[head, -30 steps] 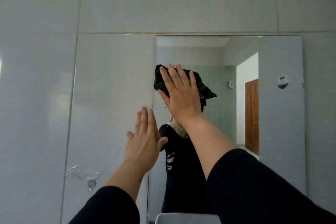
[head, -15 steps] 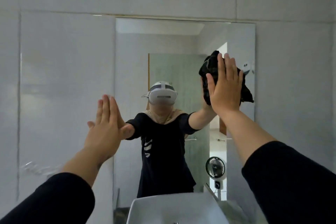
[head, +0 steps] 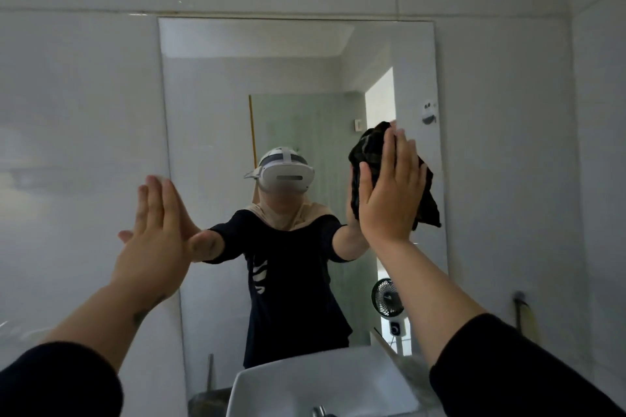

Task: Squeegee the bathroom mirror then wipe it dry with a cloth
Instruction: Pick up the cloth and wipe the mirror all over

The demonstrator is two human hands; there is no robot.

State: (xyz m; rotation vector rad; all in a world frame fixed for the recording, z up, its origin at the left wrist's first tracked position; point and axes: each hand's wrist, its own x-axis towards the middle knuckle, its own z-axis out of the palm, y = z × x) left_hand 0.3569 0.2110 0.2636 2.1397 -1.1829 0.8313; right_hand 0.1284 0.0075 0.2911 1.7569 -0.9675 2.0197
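Note:
The rectangular mirror hangs on the white tiled wall ahead. My right hand lies flat against a crumpled dark cloth, pinning it to the right side of the glass at mid height. My left hand rests flat with fingers together at the mirror's left edge, where glass meets tile, holding nothing. No squeegee is in view.
A white basin with a tap sits below the mirror. A small sticker is on the mirror's upper right edge. A hook is on the right wall. The glass reflects a person and a fan.
My right hand slid the cloth from the mirror's left-centre across to its right side, then a little lower. My view shifted to take in the whole mirror. The left hand stayed at the left edge.

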